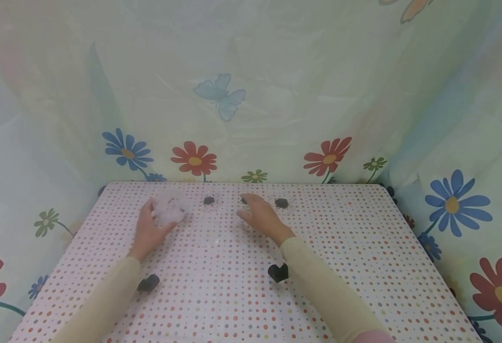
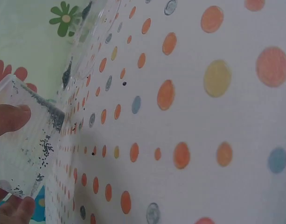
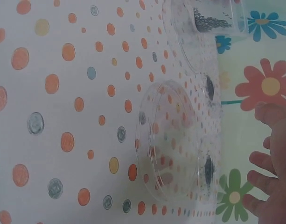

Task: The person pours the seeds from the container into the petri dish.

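Note:
At the back left of the table, my left hand (image 1: 148,231) grips a clear plastic container (image 1: 169,209) between thumb and fingers. The left wrist view shows this container tilted, with black grains (image 2: 54,114) gathered along one side and scattered on its wall. My right hand (image 1: 263,218) hovers over the back middle with its fingers spread and relaxed, holding nothing. Partly behind it is a small dark pile, and another dark pile (image 1: 281,203) lies just to its right. A third dark pile (image 1: 209,200) sits between the two hands.
Toward me from the piles lies a clear round lid or dish (image 3: 154,158), with a second clear round one (image 3: 187,51) near the container. A few loose grains (image 2: 124,84) dot the spotted tablecloth (image 1: 234,295). A flowered curtain (image 1: 276,119) rises behind the table.

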`<state>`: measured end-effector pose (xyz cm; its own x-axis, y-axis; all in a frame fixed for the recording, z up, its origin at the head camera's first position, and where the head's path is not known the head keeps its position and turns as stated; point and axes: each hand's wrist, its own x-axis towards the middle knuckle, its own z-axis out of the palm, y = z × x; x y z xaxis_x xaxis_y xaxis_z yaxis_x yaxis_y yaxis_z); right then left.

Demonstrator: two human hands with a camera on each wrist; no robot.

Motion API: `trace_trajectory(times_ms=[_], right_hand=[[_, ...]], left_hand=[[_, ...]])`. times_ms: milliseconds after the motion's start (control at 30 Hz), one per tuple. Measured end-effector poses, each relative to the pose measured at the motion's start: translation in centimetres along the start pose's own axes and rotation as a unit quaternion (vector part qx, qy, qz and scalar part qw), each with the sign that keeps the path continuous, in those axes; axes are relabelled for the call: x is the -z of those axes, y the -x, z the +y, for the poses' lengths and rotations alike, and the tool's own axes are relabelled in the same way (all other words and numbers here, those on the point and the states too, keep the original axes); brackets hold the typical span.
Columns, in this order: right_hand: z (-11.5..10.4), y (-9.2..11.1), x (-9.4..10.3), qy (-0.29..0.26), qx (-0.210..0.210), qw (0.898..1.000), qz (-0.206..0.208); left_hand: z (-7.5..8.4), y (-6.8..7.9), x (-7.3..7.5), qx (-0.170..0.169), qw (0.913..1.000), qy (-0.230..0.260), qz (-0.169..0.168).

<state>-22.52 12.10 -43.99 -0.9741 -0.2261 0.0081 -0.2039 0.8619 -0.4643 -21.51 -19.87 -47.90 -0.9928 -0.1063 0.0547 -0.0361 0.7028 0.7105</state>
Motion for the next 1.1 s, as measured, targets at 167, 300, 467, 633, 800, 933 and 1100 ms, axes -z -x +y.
trace_trajectory(times_ms=[167,300,467,633,800,933,1100], right_hand=[[0.0,-0.1,-0.3,-0.002,0.000,1.000,0.000],[-0.1,-0.3,-0.5,-0.004,-0.002,1.000,0.000],[-0.2,-0.5,-0.7,-0.002,0.001,1.000,-0.001],[-0.2,-0.5,-0.6,0.003,0.011,1.000,-0.004],[-0.5,-0.5,-0.6,0.000,0.007,1.000,-0.007],[-0.6,-0.6,-0.7,0.001,0.003,1.000,-0.012],[-0.7,-0.6,-0.8,0.002,0.003,1.000,-0.015]], left_hand=[[-1.0,-0.1,-0.1,0.021,0.9998,0.005,0.001],[-1.8,-0.1,0.0,0.017,0.9998,0.012,-0.002],[-1.7,0.1,0.4,0.036,0.9990,0.023,-0.009],[-1.8,0.1,0.6,0.036,0.9987,0.034,-0.007],[-2.5,0.0,0.7,0.032,0.9985,0.041,-0.017],[-3.0,-0.1,0.6,0.040,0.9983,0.036,-0.024],[-3.1,0.0,0.7,0.045,0.9983,0.027,-0.025]])
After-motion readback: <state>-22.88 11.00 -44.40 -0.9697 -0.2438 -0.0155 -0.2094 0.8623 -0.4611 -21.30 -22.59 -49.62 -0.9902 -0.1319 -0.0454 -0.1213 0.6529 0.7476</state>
